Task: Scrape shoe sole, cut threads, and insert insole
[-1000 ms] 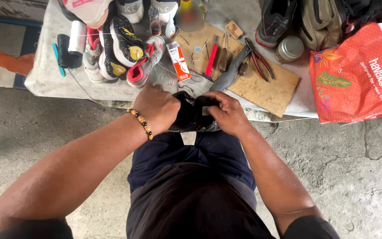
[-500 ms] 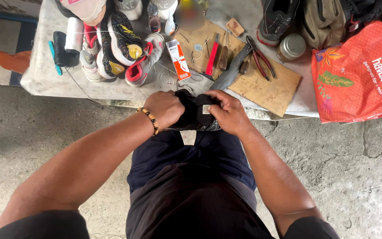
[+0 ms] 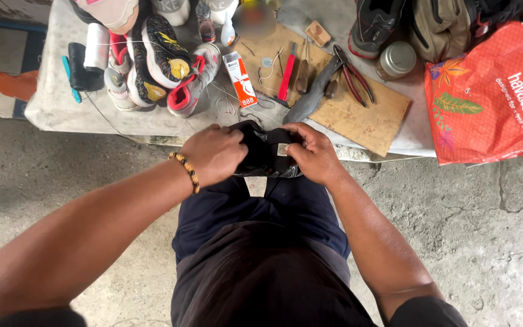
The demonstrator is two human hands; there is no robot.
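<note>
Both my hands hold a black shoe (image 3: 266,151) over my lap, just in front of the low table's edge. My left hand (image 3: 215,152) grips its left side with the fingers curled over the top; a beaded bracelet sits on that wrist. My right hand (image 3: 314,152) clasps the right side, thumb pressed near a small light tag on the shoe. Much of the shoe is hidden under my fingers.
The cloth-covered table (image 3: 62,103) carries a pile of colourful sneakers (image 3: 164,57), a small red and white box (image 3: 240,79), a wooden board (image 3: 364,118) with pliers (image 3: 355,75), a red-handled tool (image 3: 287,75), a tin (image 3: 396,59) and an orange bag (image 3: 485,97). Below is concrete floor (image 3: 485,242).
My hands and the shoe stay together in front of the table edge, with only a small shift of grip. The view has tilted slightly.
</note>
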